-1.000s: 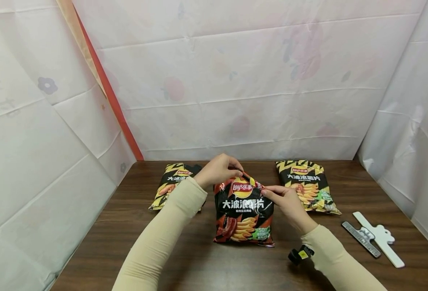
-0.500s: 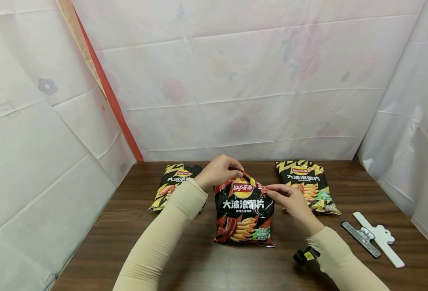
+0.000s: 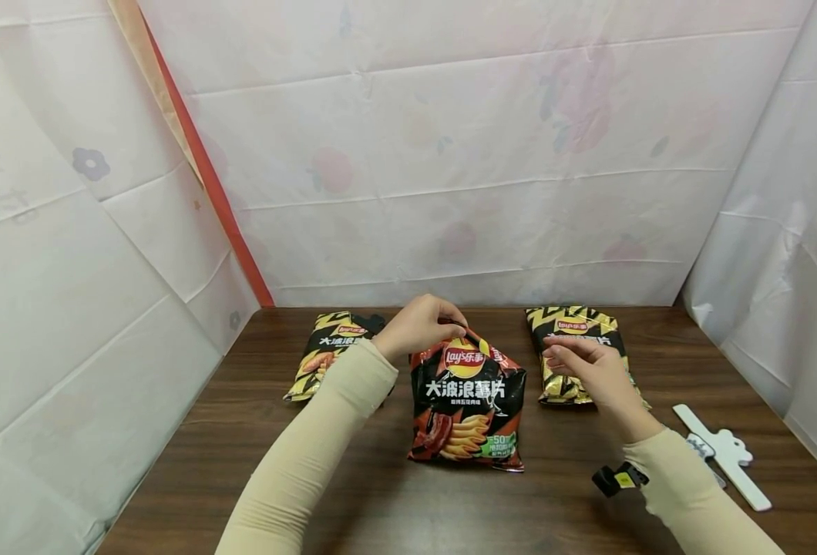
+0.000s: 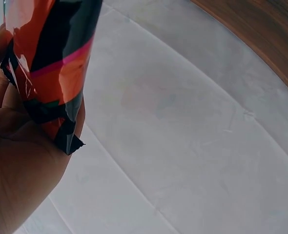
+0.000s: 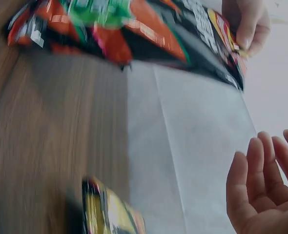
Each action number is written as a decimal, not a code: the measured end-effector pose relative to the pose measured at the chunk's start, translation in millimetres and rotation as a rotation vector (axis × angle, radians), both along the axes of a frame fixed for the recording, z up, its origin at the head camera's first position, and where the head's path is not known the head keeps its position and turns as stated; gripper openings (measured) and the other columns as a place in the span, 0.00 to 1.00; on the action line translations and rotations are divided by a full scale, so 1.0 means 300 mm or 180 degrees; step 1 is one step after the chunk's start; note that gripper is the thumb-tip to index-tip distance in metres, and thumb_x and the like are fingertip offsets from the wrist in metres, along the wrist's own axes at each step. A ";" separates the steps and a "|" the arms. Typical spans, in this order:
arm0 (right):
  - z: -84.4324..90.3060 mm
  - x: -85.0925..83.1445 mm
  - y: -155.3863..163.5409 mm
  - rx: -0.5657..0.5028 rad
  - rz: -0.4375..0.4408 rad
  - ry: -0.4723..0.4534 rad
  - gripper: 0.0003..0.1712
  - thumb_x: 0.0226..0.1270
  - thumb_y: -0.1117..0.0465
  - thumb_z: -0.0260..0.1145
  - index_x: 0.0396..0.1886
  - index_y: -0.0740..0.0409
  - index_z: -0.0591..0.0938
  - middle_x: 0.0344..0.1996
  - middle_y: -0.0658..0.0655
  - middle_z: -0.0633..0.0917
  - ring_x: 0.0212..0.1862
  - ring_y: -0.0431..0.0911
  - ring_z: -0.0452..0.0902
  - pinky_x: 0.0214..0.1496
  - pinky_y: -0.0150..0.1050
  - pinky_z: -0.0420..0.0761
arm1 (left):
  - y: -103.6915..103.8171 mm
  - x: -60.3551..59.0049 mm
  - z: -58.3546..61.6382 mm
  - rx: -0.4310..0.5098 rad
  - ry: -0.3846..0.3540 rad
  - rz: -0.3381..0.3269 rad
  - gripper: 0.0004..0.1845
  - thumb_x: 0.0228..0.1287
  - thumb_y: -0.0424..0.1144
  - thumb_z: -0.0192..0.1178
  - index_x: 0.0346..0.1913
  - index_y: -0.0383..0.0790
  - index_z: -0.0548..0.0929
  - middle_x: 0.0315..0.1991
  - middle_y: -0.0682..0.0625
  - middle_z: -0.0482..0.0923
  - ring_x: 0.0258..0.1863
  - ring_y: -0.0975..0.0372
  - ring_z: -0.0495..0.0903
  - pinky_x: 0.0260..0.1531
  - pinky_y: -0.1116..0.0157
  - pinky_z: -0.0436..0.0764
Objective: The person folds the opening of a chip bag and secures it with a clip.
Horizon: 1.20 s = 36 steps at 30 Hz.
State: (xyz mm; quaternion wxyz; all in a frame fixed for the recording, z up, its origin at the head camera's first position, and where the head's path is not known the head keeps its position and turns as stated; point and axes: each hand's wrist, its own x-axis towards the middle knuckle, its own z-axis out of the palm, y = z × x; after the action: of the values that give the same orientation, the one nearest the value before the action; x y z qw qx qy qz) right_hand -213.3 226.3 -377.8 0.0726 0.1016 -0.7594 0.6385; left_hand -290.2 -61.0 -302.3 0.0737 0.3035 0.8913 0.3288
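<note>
A red-and-black bag of potato chips (image 3: 465, 408) stands upright at the middle of the table, its top edge folded over. My left hand (image 3: 422, 327) pinches that top between thumb and fingers; the left wrist view shows the bag's edge (image 4: 56, 63) against the palm. Away to the right, my right hand (image 3: 592, 374) is off the bag, its fingers loosely bent around nothing. In the right wrist view this hand (image 5: 266, 190) appears with fingers relaxed and apart from the chip bag (image 5: 154, 34).
Yellow-and-black chip bags lie at the back left (image 3: 318, 358) and back right (image 3: 564, 389) of the wooden table (image 3: 242, 462). A white bag clip (image 3: 731, 459) lies on the right, beside a grey one (image 3: 703, 447) partly behind my sleeve. White cloth hangs around.
My right hand has let go of the red bag's upper right corner and moved right, over the right yellow bag. That corner has spread out. The left hand keeps its grip.
</note>
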 end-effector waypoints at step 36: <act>-0.100 0.175 0.426 0.2782 -0.1339 0.0104 0.25 0.72 0.55 0.61 0.59 0.70 0.76 0.45 0.73 0.83 0.40 0.67 0.82 0.35 0.56 0.78 | 0.010 -0.007 -0.002 0.0000 0.0035 -0.0016 0.07 0.68 0.38 0.62 0.42 0.43 0.89 0.37 0.51 0.87 0.29 0.65 0.81 0.30 0.69 0.77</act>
State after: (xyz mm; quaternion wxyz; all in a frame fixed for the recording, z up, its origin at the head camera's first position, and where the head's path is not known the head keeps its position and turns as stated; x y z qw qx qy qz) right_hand -160.8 354.1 -407.9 0.1626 -0.0232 -0.9593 0.2295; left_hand -292.5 -57.9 -303.0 0.0696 0.3076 0.8909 0.3269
